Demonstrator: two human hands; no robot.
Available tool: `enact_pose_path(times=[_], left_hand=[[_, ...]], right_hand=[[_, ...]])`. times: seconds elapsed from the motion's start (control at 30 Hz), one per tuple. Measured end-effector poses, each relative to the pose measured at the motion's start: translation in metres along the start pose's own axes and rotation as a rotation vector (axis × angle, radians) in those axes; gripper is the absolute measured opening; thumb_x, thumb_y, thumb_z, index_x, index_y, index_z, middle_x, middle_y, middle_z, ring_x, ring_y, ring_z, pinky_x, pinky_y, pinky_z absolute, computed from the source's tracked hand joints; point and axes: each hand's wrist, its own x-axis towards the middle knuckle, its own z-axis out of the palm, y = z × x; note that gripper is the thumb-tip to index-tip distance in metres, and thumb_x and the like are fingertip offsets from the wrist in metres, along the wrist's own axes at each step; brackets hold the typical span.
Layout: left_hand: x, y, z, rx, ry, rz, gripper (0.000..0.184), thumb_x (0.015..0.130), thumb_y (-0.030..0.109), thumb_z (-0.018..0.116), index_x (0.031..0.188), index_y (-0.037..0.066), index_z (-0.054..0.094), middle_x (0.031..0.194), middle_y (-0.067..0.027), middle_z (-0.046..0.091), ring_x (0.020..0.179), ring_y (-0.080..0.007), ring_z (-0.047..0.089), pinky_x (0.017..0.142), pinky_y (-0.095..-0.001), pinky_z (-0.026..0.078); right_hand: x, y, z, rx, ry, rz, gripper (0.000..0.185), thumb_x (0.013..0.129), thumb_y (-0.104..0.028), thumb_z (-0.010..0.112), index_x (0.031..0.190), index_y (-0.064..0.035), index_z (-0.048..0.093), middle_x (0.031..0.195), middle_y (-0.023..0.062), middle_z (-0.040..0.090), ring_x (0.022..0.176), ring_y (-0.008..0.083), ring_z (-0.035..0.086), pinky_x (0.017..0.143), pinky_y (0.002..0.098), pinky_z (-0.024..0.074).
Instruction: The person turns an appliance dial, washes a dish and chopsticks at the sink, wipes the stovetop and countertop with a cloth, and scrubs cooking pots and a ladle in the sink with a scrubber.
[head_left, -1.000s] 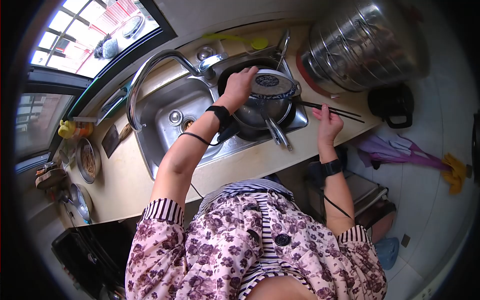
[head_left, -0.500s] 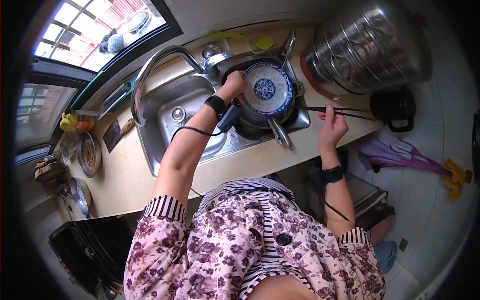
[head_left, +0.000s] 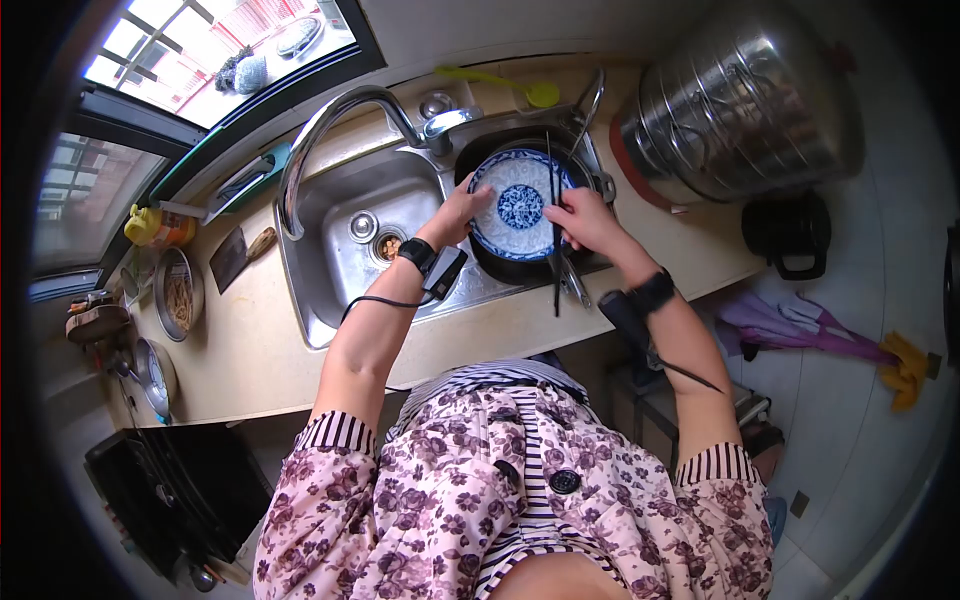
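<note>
In the head view, at upper centre, the left hand (head_left: 464, 212) grips the left edge of a blue-patterned plate (head_left: 520, 207), thumb on top; at the plate's right side, the right hand (head_left: 588, 222), fingers curled, pinches dark chopsticks (head_left: 557, 285)

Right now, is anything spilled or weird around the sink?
Yes, a little: tan bits lie at the bottom of the left basin, standing out against the steel. I can't tell what they are. The held plate shows no visible crack.
</note>
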Motion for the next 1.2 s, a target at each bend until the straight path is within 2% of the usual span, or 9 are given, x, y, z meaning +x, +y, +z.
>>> enact_pose_path(times=[0.1, 0.53, 0.73, 0.83, 0.93, 1.03, 1.1, 1.17, 1.2], left_hand=[[-0.008, 0.002, 0.009, 0.071, -0.017, 0.088, 0.043, 0.093, 0.032, 0.052, 0.13, 0.011, 0.042, 0.116, -0.0047, 0.058, 0.1, -0.0167, 0.057, 0.085, -0.0337, 0.048], [0.017, -0.012, 0.024, 0.078, -0.124, 0.187, 0.064, 0.071, 0.009, 0.078, 0.126, 0.004, 0.045, 0.114, -0.0072, 0.058, 0.102, -0.017, 0.055, 0.09, -0.0333, 0.045], [0.021, -0.014, 0.022, 0.229, -0.183, 0.178, 0.056, 0.068, 0.004, 0.078, 0.118, 0.001, 0.053, 0.109, -0.0065, 0.062, 0.099, -0.0165, 0.057, 0.091, -0.0319, 0.045], [0.02, -0.016, 0.021, 0.26, -0.138, 0.172, 0.055, 0.068, 0.001, 0.077, 0.118, 0.0, 0.053, 0.107, -0.0065, 0.063, 0.097, -0.0169, 0.058, 0.091, -0.0314, 0.045], [0.006, -0.009, 0.027, 0.303, -0.088, 0.149, 0.056, 0.066, 0.001, 0.078, 0.116, 0.0, 0.054, 0.103, -0.0071, 0.064, 0.094, -0.0167, 0.059, 0.089, -0.0308, 0.045], [-0.019, 0.001, 0.029, 0.532, 0.057, 0.188, 0.056, 0.064, 0.002, 0.079, 0.115, 0.0, 0.054, 0.103, -0.0072, 0.064, 0.093, -0.0162, 0.059, 0.087, -0.0303, 0.046], [-0.041, 0.002, 0.021, 0.619, 0.086, 0.237, 0.056, 0.062, 0.006, 0.08, 0.112, 0.002, 0.055, 0.101, -0.0068, 0.064, 0.093, -0.015, 0.059, 0.086, -0.0299, 0.047], [-0.061, 0.005, 0.012, 0.825, 0.179, 0.335, 0.06, 0.058, 0.019, 0.082, 0.11, 0.005, 0.055, 0.093, -0.014, 0.066, 0.085, -0.0245, 0.063, 0.078, -0.0332, 0.05], [-0.08, 0.014, 0.013, 0.885, 0.228, 0.36, 0.061, 0.058, 0.02, 0.081, 0.111, 0.004, 0.055, 0.092, -0.0155, 0.065, 0.085, -0.0276, 0.063, 0.078, -0.035, 0.05]], right_hand=[[0.039, 0.003, 0.007, -0.007, 0.035, 0.013, 0.028, 0.085, -0.021, 0.064, 0.073, 0.003, 0.057, 0.051, 0.0061, 0.054, 0.038, 0.011, 0.051, 0.034, 0.0246, 0.0402], [0.076, 0.045, 0.014, 0.652, -0.088, 0.241, 0.034, 0.093, -0.025, 0.053, 0.09, 0.009, 0.056, 0.077, 0.0188, 0.063, 0.064, 0.0252, 0.067, 0.053, 0.0315, 0.057], [0.058, 0.041, -0.024, 0.35, 0.107, 0.316, 0.03, 0.091, -0.02, 0.049, 0.088, 0.0079, 0.058, 0.074, 0.0178, 0.064, 0.058, 0.0235, 0.066, 0.046, 0.0304, 0.0541], [0.064, 0.047, -0.044, 0.256, 0.467, 0.213, 0.022, 0.088, -0.015, 0.048, 0.084, 0.0029, 0.061, 0.069, 0.0153, 0.064, 0.053, 0.0198, 0.063, 0.041, 0.0275, 0.0488], [0.089, 0.077, -0.057, 0.157, 0.54, 0.225, 0.021, 0.09, -0.014, 0.046, 0.096, 0.0009, 0.06, 0.074, 0.0104, 0.063, 0.047, 0.0124, 0.055, 0.037, 0.0238, 0.0408], [0.116, 0.1, -0.055, 0.444, 0.571, 0.221, 0.02, 0.089, -0.013, 0.047, 0.093, 0.0007, 0.061, 0.074, 0.0096, 0.063, 0.049, 0.0114, 0.053, 0.039, 0.0244, 0.0412], [0.138, 0.129, -0.064, 0.512, 0.456, 0.178, 0.018, 0.088, -0.012, 0.049, 0.1, -0.0029, 0.057, 0.078, 0.0062, 0.063, 0.054, 0.0111, 0.053, 0.044, 0.0247, 0.043], [0.185, 0.213, -0.091, 0.677, 0.333, 0.073, 0.026, 0.089, -0.021, 0.052, 0.107, -0.0028, 0.055, 0.099, 0.0113, 0.063, 0.089, 0.0194, 0.06, 0.077, 0.0325, 0.0494], [0.181, 0.213, -0.098, 0.693, 0.213, 0.051, 0.035, 0.091, -0.027, 0.05, 0.114, -0.0016, 0.053, 0.117, 0.0143, 0.058, 0.109, 0.0228, 0.054, 0.093, 0.0362, 0.0427]])
